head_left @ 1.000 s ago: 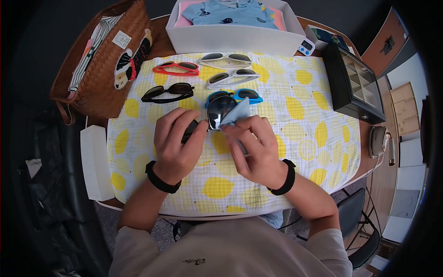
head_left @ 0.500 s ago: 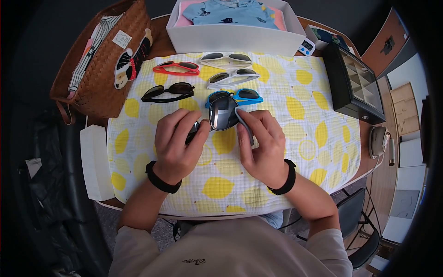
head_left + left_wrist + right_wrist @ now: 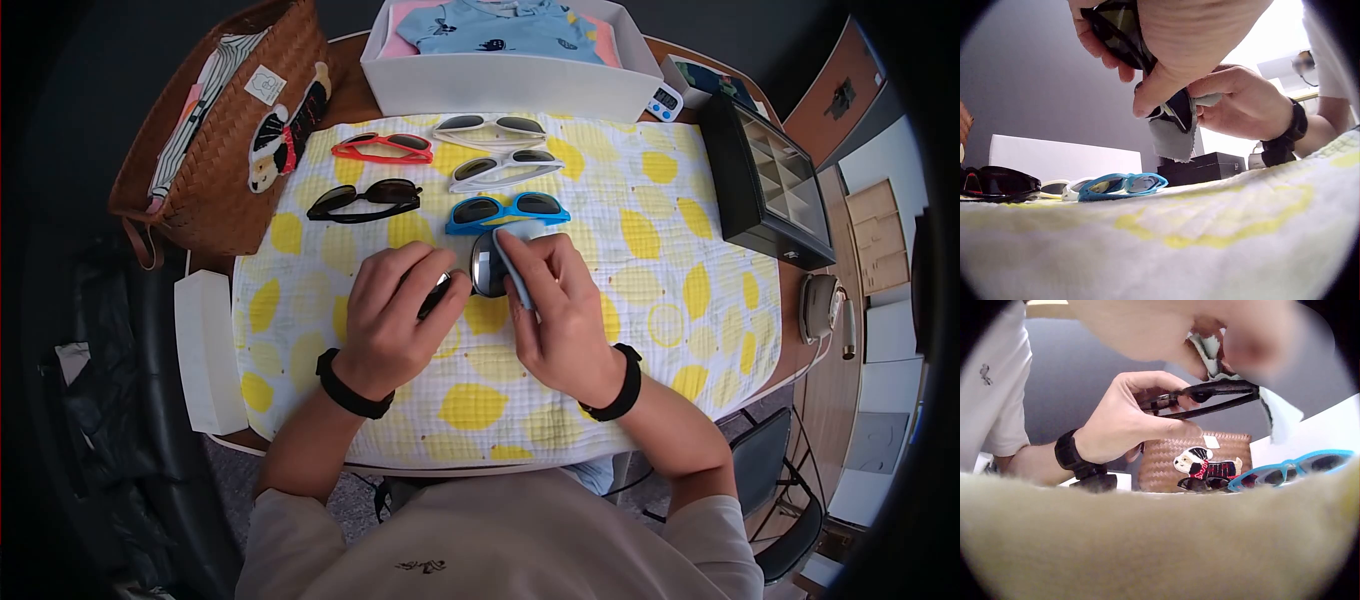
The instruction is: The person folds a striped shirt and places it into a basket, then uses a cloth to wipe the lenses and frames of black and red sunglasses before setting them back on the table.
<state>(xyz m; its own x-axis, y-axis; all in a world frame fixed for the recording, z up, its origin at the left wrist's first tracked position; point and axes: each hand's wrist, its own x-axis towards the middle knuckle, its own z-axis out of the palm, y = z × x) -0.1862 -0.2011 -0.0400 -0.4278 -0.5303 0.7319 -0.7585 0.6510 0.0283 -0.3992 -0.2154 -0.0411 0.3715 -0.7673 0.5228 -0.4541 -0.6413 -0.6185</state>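
Dark sunglasses (image 3: 484, 275) are held above the lemon-print cloth by my left hand (image 3: 398, 312), fingers and thumb around one side of the frame. My right hand (image 3: 565, 312) pinches a light grey-blue wiping cloth (image 3: 507, 260) against the other lens. In the left wrist view, the wiping cloth (image 3: 1174, 142) hangs below that lens. The right wrist view shows a black temple arm (image 3: 1225, 406) stretching from the left hand toward the wiping cloth. Just beyond the hands lie blue sunglasses (image 3: 508, 210).
Black sunglasses (image 3: 365, 202), red sunglasses (image 3: 385, 150) and two white pairs lie farther back on the lemon-print cloth (image 3: 640, 340). A woven basket (image 3: 215, 160) stands left, a white bin (image 3: 510, 85) behind, a black compartment case (image 3: 765, 185) right. A white box (image 3: 210, 350) sits at the left edge.
The wiping cloth has moved over the right-hand lens, and now covers part of it. The held sunglasses have tilted and come slightly nearer the body, uncovering the blue pair.
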